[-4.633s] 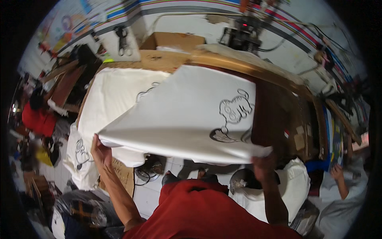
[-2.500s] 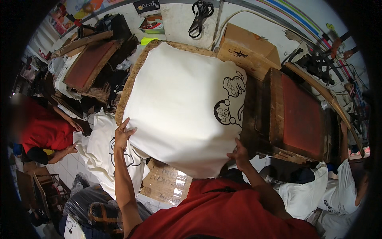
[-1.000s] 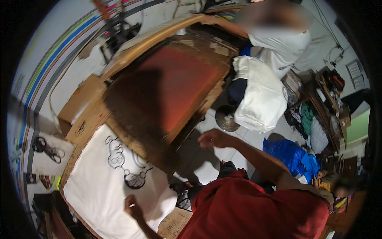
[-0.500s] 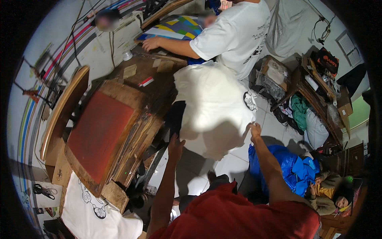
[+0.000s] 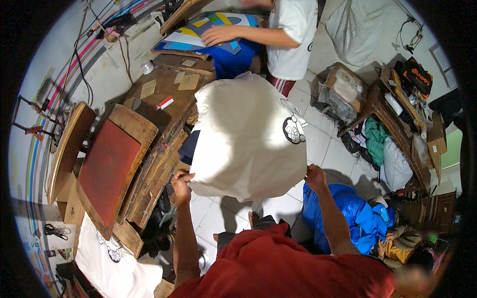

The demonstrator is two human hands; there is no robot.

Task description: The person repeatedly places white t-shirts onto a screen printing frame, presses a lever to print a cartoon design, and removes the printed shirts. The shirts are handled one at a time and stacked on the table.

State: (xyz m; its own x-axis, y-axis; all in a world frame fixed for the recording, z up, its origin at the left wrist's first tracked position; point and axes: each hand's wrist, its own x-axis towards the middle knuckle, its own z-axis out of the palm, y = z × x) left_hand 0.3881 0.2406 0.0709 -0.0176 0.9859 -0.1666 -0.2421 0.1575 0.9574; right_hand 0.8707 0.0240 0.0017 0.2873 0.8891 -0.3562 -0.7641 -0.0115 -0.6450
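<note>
A white T-shirt (image 5: 238, 144) with a black cartoon face print (image 5: 293, 130) hangs spread out in front of me. My left hand (image 5: 182, 185) pinches its near left corner, fingers closed on the fabric. At the near right corner my right hand (image 5: 316, 178) is closed on the cloth too. The shirt billows between them, its far end reaching beside the wooden workbench (image 5: 171, 111). Shadows fall across its middle. A dark cloth (image 5: 188, 147) shows partly behind the shirt's left edge.
On my left, a wooden frame with a red panel (image 5: 110, 171) leans on the bench, above a printed white cloth (image 5: 119, 258). A co-worker's hand (image 5: 218, 36) rests on a colourful patterned fabric (image 5: 211, 31). Right of me lie a blue bundle (image 5: 340, 211) and a seated person (image 5: 405, 243).
Both my hands have moved left, and the shirt has shifted left and opened out flatter. The co-worker has stepped back from it, one hand moving right over the patterned fabric.
</note>
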